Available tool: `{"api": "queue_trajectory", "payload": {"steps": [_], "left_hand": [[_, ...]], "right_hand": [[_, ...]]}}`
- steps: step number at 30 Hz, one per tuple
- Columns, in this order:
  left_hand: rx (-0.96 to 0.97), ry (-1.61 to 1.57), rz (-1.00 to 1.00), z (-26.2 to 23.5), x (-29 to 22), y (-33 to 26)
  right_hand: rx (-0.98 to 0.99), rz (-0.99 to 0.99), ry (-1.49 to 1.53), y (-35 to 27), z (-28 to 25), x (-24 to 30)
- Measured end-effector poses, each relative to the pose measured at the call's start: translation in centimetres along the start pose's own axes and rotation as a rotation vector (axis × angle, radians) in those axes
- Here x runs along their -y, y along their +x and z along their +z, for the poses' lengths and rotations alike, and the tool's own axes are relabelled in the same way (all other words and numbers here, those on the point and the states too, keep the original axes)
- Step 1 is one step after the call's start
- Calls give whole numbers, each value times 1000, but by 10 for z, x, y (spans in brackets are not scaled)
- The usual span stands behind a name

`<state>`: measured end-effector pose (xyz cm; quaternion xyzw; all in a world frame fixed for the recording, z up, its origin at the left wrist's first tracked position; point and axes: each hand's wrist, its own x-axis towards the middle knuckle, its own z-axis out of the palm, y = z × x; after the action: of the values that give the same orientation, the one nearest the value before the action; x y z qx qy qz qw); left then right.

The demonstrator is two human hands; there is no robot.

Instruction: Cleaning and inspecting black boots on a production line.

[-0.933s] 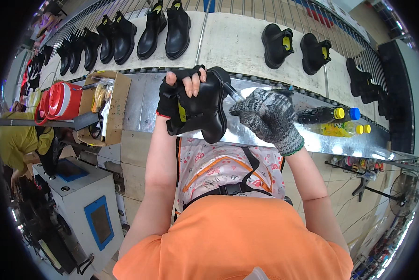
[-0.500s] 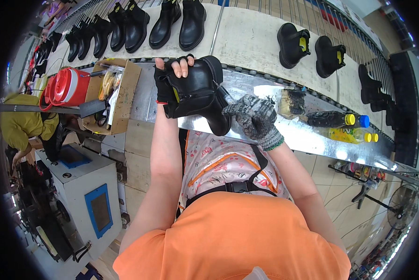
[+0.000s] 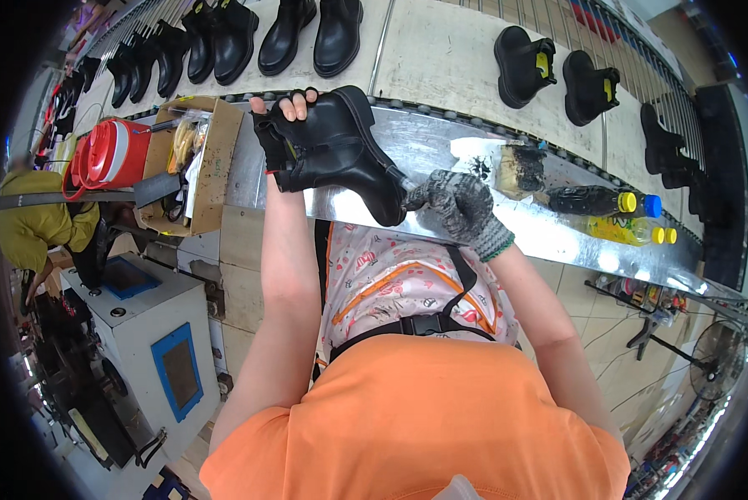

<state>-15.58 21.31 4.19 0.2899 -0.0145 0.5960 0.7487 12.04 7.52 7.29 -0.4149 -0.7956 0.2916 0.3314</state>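
In the middle of the frame, just over the near edge of the metal bench (image 3: pixel 441 125), a black boot (image 3: pixel 328 150) is held up on its side, sole facing right and toe tipped toward the lower right. The left hand (image 3: pixel 278 125), in a black fingerless glove, grips it from the left: bent fingers lie over the upper side, the thumb sticks out apart, and the palm is mostly hidden from me. The right hand (image 3: pixel 461 208), in a grey knitted glove, has its fingers drawn together, pinching a slim tool (image 3: pixel 408 185) whose end seems to meet the sole's edge toward the toe. What kind of tool, I cannot tell.

I'd judge the step in hand to be careful work along that seam between sole and upper. The next move calls for a firm left grip, the boot turned so the edge faces the tool, and a light, even touch from the right, keeping off the smooth leather.

Right of centre on the bench sit a dark-stained block (image 3: pixel 522 168) and, beside it, a dark bottle (image 3: pixel 587 200) with a yellow cap. Across the top, more boots (image 3: pixel 338 37) stand on a pale belt (image 3: pixel 441 58). At the left, a cardboard box (image 3: pixel 215 158) sits beside a red jug (image 3: pixel 117 158).
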Motion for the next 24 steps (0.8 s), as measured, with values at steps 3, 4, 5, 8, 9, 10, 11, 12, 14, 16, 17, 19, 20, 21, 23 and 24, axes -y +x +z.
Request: {"api": "queue_trajectory", "payload": {"steps": [3,4,5,8,9,10,11,12,14,16,17,19,20,21,23,24], "left_hand": [[-9,10,-8,-12,-2,-1],[-32,21,-19,-15,-3,-1],[-34,16,-18,-19,-4,0],[-104,86,-20,-27,-6,4],[-197,83,-27,-27,-5,5],[-198,77,-30,-26,-4,7],[-259,119,-20,-27,-4,9],[-320,161,-9,-27,-3,12],[-402,186,4,-31,-2,18],[-464,330,0,-40,-5,23],[-495,402,-5,-40,-4,26],[-464,513,90,-39,10,31],[-427,622,182,-38,17,35],[-422,1169,273,-37,28,38],[-544,1404,369,-54,38,29],[-521,1252,387,-61,40,32]], "right_hand": [[141,171,147,-6,-16,2],[145,174,146,-9,-17,1],[133,159,148,-11,-19,1],[111,155,160,-21,-20,-5],[110,174,157,-25,-19,-8],[109,194,154,-28,-19,-10],[111,198,153,-31,-19,-11],[114,227,146,-34,-19,-12],[118,256,138,-42,-13,-18],[11,389,522,-53,-4,-30],[50,454,412,-52,-6,-30],[-4,457,526,-62,1,-51],[-64,458,639,-68,6,-61],[-198,615,1013,-67,11,-61],[-247,673,1018,-63,12,-52],[-312,735,1019,-61,10,-48]]}}
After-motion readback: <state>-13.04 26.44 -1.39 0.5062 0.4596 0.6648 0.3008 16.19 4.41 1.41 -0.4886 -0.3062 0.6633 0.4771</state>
